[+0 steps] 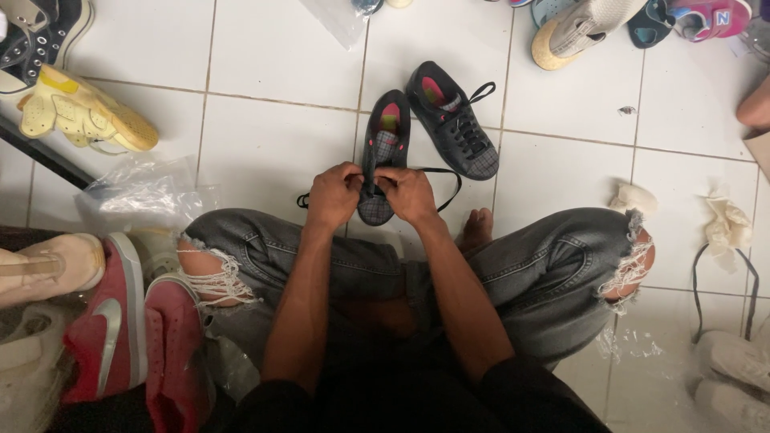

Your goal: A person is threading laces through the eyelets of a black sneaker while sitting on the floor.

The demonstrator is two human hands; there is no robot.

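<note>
White floor tiles (pixel 273 152) are seen below; a dark grey shoe (pixel 383 152) is laid lengthwise, toe toward the lap, heel pointed away. Its toe end is pinched by the left hand (pixel 334 195) and right hand (pixel 411 195), closed around the black lace (pixel 443 186).

White tiled floor (pixel 273 136); on it: two dark shoes (pixel 453 120), yellow shoe (pixel 84 112), red sneakers (pixel 132 329), clear plastic bag (pixel 140 192), crumpled paper (pixel 726 224).
</note>
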